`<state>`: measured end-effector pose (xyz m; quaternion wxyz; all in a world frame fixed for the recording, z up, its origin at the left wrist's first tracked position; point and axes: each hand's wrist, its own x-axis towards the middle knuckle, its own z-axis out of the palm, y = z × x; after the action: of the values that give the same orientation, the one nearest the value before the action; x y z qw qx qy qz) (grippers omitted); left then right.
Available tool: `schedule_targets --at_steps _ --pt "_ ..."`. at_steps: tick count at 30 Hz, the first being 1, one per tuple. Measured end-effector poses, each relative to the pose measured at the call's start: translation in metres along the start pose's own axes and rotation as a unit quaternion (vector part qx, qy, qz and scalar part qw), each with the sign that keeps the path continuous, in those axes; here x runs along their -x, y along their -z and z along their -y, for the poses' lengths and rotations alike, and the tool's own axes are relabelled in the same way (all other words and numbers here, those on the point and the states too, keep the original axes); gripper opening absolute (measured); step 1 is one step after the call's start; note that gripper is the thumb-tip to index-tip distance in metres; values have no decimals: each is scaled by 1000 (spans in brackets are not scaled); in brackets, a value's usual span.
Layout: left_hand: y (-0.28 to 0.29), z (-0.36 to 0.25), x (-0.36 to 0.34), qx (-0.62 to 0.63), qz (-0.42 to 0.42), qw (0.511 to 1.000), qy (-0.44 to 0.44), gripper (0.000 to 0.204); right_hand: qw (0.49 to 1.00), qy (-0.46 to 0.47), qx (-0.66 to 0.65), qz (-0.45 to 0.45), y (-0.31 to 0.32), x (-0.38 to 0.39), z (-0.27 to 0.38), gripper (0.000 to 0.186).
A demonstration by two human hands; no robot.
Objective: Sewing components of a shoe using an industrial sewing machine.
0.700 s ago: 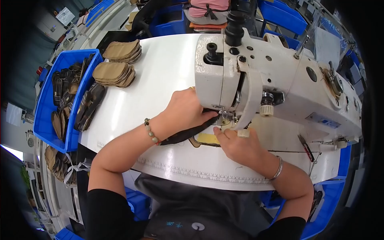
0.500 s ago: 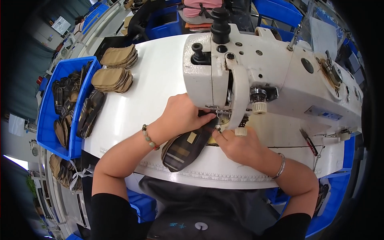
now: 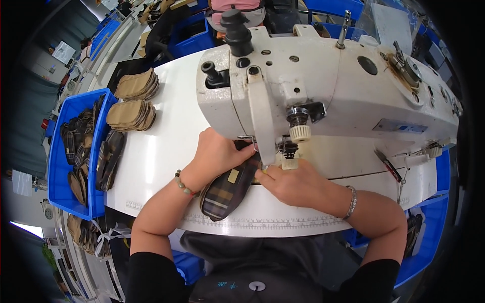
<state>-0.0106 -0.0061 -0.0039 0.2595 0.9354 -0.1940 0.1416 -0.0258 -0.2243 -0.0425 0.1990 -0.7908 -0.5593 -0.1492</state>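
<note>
A white industrial sewing machine (image 3: 343,91) stands over a pale tabletop. My left hand (image 3: 214,156) is closed on a dark plaid fabric piece (image 3: 225,197) with a small light label, its thumb close beside the presser foot. The piece slants down from under the needle area toward the table's front edge. My right hand (image 3: 283,182) has curled fingers pinched at the piece's right edge, just below a white adjusting knob (image 3: 289,162); the fingertips are partly hidden.
A blue bin (image 3: 55,151) of plaid pieces stands at the left, with two stacks of tan pieces (image 3: 130,113) and more plaid pieces (image 3: 110,159) beside it. Red-black snips (image 3: 389,166) lie at the right. Other bins and a pink-clad person's torso (image 3: 235,15) are behind.
The plaid piece has swung down toward the front edge, showing more of its face and label. My left hand sits lower; the whole view has shifted, the machine appearing further left.
</note>
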Motion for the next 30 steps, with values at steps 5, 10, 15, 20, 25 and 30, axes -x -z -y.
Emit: schedule_targets --at_steps 5,10,15,20,25,30 --pt "-1 1 0 -11 8 1000 11 34 1000 -9 1 6 -1 1 -1 29" --pt "-5 7 3 15 7 999 36 36 999 17 -4 -34 8 -3 3 27" --pt "-4 3 2 32 -15 999 23 34 989 90 -21 -111 14 -6 17 22" --pt "-6 3 2 39 -6 998 43 32 981 108 104 -121 2 -5 26 16" --pt "0 -6 4 26 1 998 55 29 989 89 115 -34 2 -5 28 16" --pt "17 -27 23 -173 66 977 -102 32 990 79 113 9 6 0 34 20"
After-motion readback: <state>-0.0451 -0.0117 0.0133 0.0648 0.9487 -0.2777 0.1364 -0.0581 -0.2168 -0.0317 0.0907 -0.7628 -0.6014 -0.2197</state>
